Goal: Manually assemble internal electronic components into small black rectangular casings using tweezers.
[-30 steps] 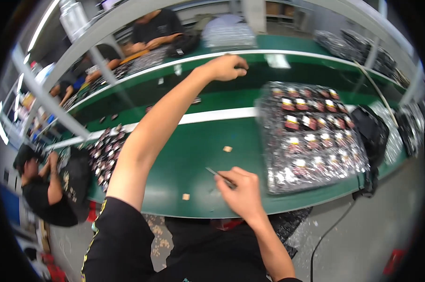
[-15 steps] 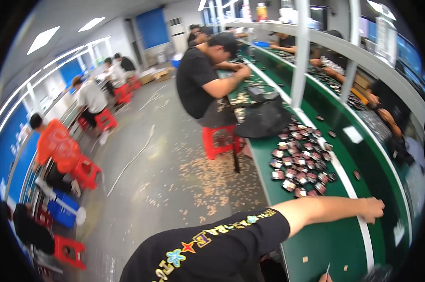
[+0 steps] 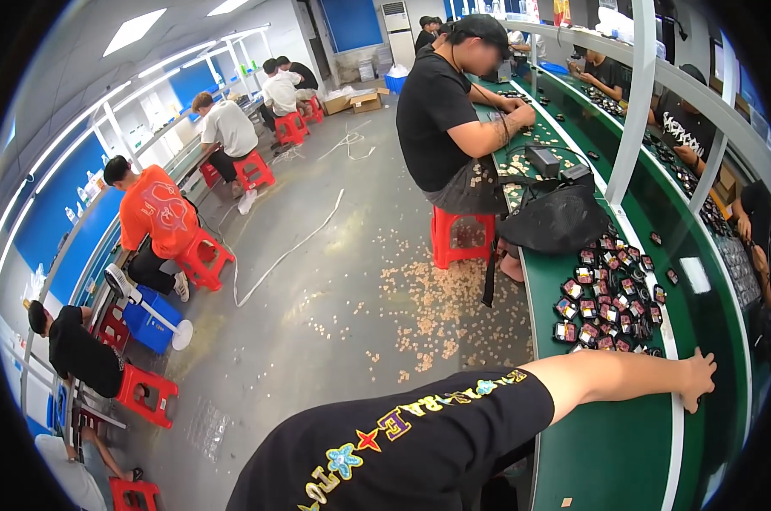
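Observation:
My left arm, in a black short sleeve with coloured lettering, stretches across the green bench to the right. My left hand (image 3: 699, 380) is over the dark green strip beyond the white rail, its fingers curled around a small black case (image 3: 700, 399), mostly hidden under them. Left of this hand, a heap of small black cases (image 3: 609, 300) with reddish faces and pale labels lies on the green bench (image 3: 607, 460). More such cases, among them one loose black case (image 3: 673, 277), are on the strip farther off. My right hand is out of view.
A black bag (image 3: 556, 220) lies beyond the heap, beside a seated co-worker (image 3: 445, 128) in black. Grey shelf posts (image 3: 631, 111) rise along the bench. A small tan square (image 3: 566, 502) lies near the lower edge. Tan bits (image 3: 428, 315) and a white cable (image 3: 296, 243) litter the floor.
The view has swung, so the room sits farther right and higher. My left hand's fingers have come down around a case on the strip. My right hand, with a thin tool, has left the view.

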A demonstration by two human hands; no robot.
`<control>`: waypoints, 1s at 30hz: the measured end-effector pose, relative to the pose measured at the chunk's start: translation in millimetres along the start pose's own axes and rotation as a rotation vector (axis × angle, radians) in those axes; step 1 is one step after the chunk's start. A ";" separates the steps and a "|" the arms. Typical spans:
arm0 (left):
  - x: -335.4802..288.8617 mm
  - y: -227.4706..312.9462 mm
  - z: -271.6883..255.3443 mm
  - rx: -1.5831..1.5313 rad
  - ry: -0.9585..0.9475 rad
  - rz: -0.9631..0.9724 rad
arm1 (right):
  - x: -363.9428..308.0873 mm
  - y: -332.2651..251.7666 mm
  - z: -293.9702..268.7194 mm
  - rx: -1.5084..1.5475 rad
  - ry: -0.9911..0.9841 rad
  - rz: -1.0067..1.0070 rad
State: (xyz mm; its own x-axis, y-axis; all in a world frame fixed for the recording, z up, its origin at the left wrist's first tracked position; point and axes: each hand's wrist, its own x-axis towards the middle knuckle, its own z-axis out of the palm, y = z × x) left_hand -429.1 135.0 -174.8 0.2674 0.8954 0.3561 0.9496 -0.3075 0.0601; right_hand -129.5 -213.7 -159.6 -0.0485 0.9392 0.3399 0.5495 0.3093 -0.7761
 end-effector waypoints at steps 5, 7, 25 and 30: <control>14.4 17.2 -13.4 -0.040 -0.167 0.059 | -2.3 -5.7 -2.5 0.013 0.014 0.014; 10.9 8.2 -10.9 -0.011 -0.175 0.047 | 0.9 -8.6 1.7 0.022 0.000 0.010; -74.8 -46.9 -28.5 0.154 0.081 0.235 | 1.5 -14.0 7.1 0.010 -0.006 0.059; -112.8 -50.3 -29.5 0.165 0.223 0.314 | 2.4 -18.2 7.9 -0.001 0.002 0.090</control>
State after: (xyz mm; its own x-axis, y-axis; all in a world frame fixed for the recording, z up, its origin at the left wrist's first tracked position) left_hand -511.8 39.9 -190.5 0.5239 0.6688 0.5275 0.8456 -0.4827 -0.2278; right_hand -146.2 -215.9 -148.9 0.0032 0.9629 0.2697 0.5526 0.2231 -0.8030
